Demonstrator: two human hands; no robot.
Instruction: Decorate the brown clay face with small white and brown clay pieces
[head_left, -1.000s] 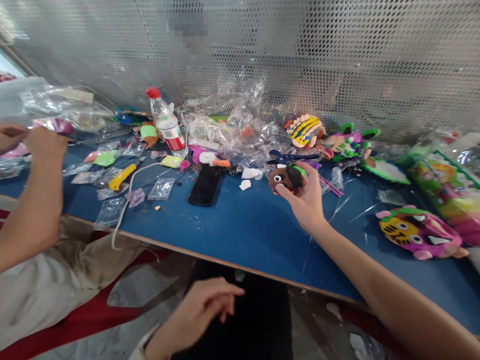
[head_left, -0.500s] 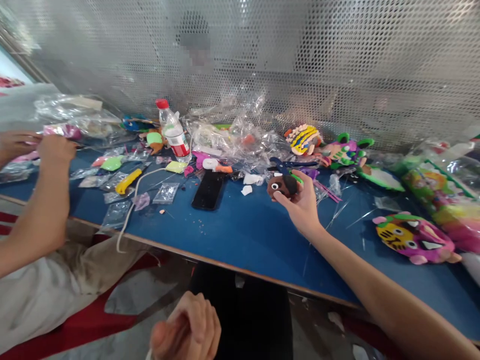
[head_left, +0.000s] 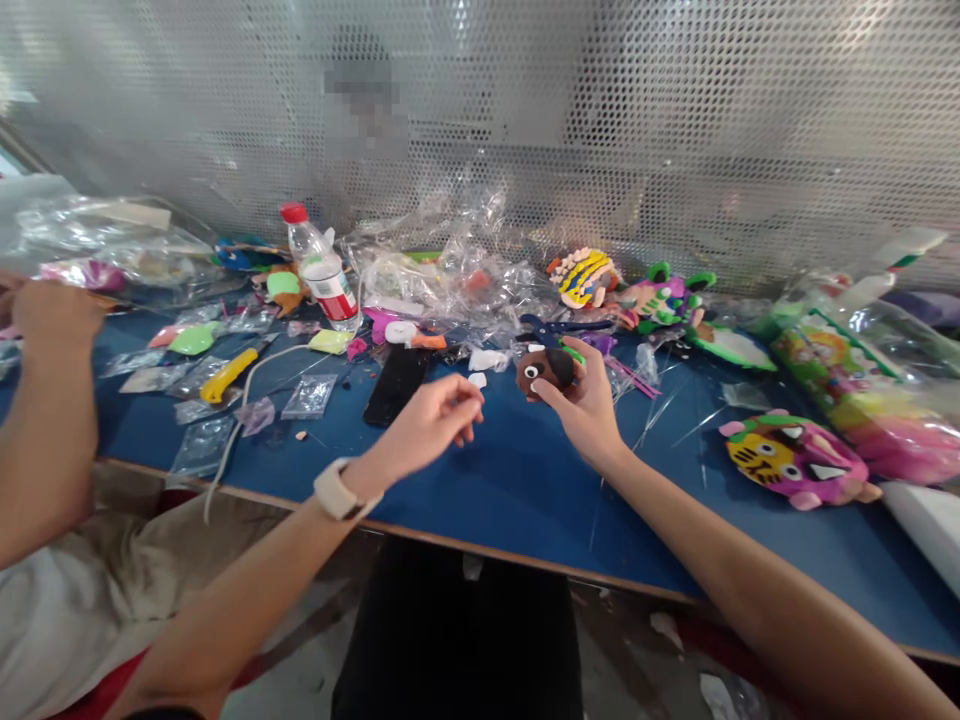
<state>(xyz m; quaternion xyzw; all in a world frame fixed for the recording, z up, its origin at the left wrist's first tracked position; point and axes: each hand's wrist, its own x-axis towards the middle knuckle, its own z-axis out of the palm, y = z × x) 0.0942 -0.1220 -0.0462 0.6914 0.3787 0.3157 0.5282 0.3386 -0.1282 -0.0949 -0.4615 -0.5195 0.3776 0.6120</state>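
On the blue table I see a black phone near the middle, a red-capped bottle and crumpled clear plastic along the far edge, a yellow knife toward the left edge, and a pink tiger figure toward the right edge.

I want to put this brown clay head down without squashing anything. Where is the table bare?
The widest bare blue lies along the near edge of the table, between the phone and the tiger figure, just under the right hand holding the brown head. Left of the phone lie small bags; the back, by the bottle and plastic wrap, is crowded.
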